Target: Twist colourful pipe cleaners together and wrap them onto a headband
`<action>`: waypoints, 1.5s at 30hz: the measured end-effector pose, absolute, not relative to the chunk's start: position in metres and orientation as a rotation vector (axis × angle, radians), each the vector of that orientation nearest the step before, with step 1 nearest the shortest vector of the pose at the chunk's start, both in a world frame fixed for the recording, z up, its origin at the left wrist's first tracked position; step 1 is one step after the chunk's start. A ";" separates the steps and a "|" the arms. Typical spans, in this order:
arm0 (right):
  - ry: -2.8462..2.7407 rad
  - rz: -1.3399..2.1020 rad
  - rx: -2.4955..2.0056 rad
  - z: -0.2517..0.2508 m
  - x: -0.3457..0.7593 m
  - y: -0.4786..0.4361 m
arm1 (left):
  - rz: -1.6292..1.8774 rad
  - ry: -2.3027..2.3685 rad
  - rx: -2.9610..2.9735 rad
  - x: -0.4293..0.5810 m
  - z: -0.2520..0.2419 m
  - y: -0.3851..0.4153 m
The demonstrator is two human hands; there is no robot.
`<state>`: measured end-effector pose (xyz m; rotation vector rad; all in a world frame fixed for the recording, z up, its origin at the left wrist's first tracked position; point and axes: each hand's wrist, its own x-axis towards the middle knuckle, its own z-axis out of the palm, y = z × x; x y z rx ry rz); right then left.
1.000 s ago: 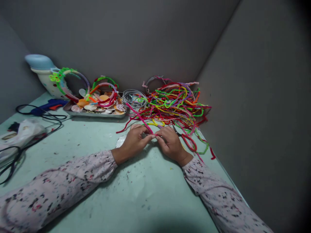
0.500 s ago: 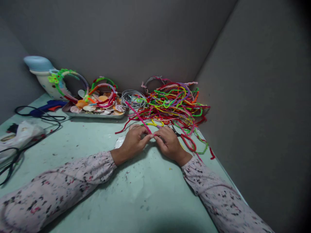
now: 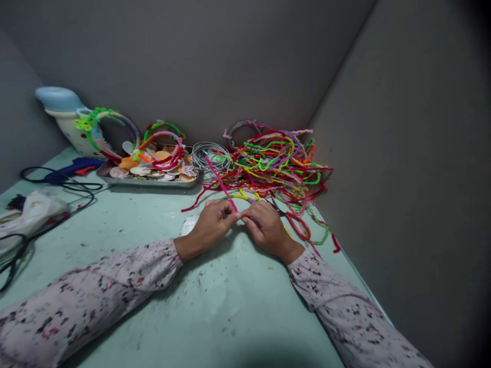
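Observation:
My left hand [image 3: 209, 226] and my right hand [image 3: 268, 226] meet fingertip to fingertip on the pale green table [image 3: 215, 296]. Both are closed in a pinch on a pink pipe cleaner [image 3: 220, 181], which slants up and back to the left from the pinch. Something white and flat [image 3: 188, 224] lies under my left hand. Just behind my hands is a big tangled heap of coloured pipe cleaners [image 3: 276, 163]. Red-handled scissors [image 3: 297, 225] lie beside my right hand.
A metal tray [image 3: 149, 180] of shells and pipe-cleaner hoops stands at the back, with a coil of grey wire [image 3: 210, 153] beside it. A blue glue gun [image 3: 71, 167], black cables [image 3: 57, 202], a plastic bag [image 3: 32, 212] and a white-and-blue container [image 3: 65, 115] sit at left. Grey walls enclose the corner.
The free end of the pink pipe cleaner has swung a little more upright. My hands stay pinched together in nearly the same place.

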<state>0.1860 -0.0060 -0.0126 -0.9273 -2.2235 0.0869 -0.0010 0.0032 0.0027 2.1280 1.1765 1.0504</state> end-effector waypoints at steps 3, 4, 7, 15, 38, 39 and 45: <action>-2.227 0.084 -0.919 -0.013 0.186 -0.006 | 1.057 1.171 2.115 -0.001 0.001 0.006; -2.228 0.080 -0.916 -0.013 0.186 -0.006 | 1.054 1.162 2.104 -0.001 0.000 0.006; -2.237 0.069 -0.915 -0.013 0.186 -0.006 | 1.038 1.131 2.062 -0.001 -0.001 0.008; -2.159 0.080 -0.942 -0.016 0.187 -0.006 | 1.083 1.150 2.152 0.000 0.003 0.004; -2.221 -0.016 -0.957 -0.014 0.185 -0.009 | 0.960 1.239 2.281 0.001 0.005 0.002; -2.234 -0.025 -0.960 -0.013 0.186 -0.009 | 0.954 1.239 2.280 0.001 0.005 0.003; -2.289 -0.068 -0.968 -0.013 0.186 -0.010 | 0.918 1.243 2.227 0.001 0.004 0.004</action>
